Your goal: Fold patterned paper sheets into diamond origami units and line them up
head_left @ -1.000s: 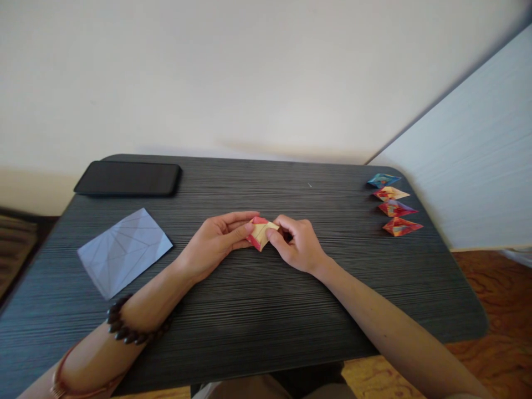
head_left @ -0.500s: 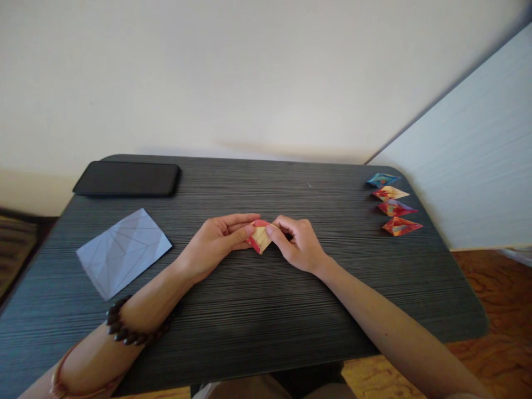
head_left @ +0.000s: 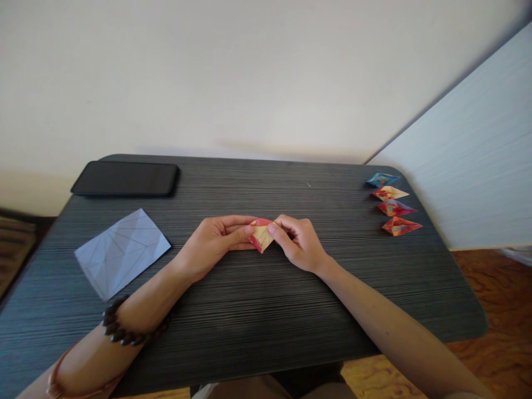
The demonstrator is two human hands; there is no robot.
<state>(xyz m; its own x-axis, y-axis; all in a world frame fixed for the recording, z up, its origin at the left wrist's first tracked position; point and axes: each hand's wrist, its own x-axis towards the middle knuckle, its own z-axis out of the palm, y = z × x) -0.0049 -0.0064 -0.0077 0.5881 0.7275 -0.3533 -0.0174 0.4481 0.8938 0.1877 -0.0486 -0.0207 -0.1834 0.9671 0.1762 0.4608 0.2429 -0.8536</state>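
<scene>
Now the right hand [head_left: 300,243] pinches the folded paper [head_left: 262,237] over the dark table [head_left: 266,310], its thumb covering the pale corner that showed earlier; the left hand [head_left: 216,239] grips the opposite side.

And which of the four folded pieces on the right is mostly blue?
The far-end piece, closest to the back wall: mostly blue, while the other three pieces are largely red or cream.

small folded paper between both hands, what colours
The small folded paper is pale yellow and red; head view shows it.

Matt, creased paper piece [head_left: 262,235].
</scene>
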